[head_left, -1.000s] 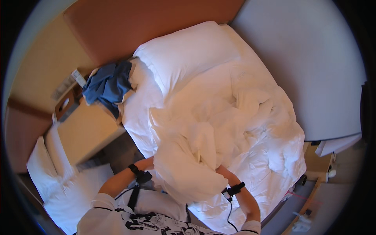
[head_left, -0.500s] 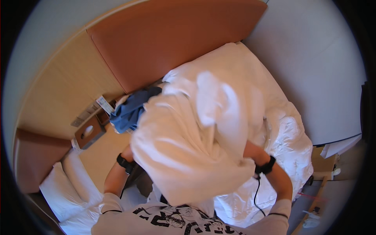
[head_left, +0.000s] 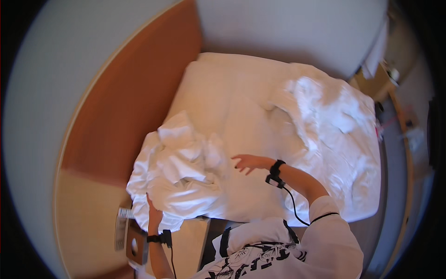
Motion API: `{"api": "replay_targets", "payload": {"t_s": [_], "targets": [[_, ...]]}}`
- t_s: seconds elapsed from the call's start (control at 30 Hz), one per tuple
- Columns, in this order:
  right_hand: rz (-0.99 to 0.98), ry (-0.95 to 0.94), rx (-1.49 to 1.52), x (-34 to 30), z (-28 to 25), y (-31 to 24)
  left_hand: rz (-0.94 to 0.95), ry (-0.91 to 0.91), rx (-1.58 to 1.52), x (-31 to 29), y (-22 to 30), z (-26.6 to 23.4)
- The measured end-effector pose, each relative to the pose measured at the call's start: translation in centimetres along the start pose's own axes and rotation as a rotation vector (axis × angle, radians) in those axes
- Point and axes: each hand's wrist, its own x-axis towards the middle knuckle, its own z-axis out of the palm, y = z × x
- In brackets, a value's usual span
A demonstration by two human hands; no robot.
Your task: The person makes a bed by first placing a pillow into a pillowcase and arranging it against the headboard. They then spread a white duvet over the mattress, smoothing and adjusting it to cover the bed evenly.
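Note:
A heap of crumpled white bed linen (head_left: 179, 162) lies on the near left corner of the bed, against the headboard. My left hand (head_left: 154, 216) is at the heap's left edge and touches it; its fingers are mostly hidden by the cloth. Over the middle of the bed, my right hand (head_left: 251, 162) is open, fingers apart, holding nothing. Below it stretches the white sheet (head_left: 244, 116) on the mattress, with some wrinkles. Each wrist wears a black strap with a small device and a cable.
A puffy white duvet (head_left: 344, 153) is bunched on the right of the bed. The brown headboard (head_left: 134, 107) runs along the left. A brown tissue box (head_left: 136, 245) stands on the bedside surface (head_left: 186, 242) at the lower left. A pale wall (head_left: 288, 32) closes off the far side.
The white linen, earlier lifted in front of me, now lies heaped by the headboard. My right hand has come away from it. The view has turned right, and the blue cloth is out of sight.

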Motion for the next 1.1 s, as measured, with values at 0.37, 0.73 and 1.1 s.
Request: {"api": "replay_targets", "payload": {"t_s": [0.37,0.73,1.1], "targets": [[0.415,0.650,-0.386,-22.2,4.5,40.0,0.167,0.181,0.617,1.9,-2.3,-3.1],[0.562,0.738,-0.188,-27.1,10.7,55.9,0.684,0.247,0.396,-2.4,8.6,11.9],[0.310,1.606,0.127,-30.5,4.1,51.1,0.392,-0.504,0.382,-10.3,15.0,48.2]]}}
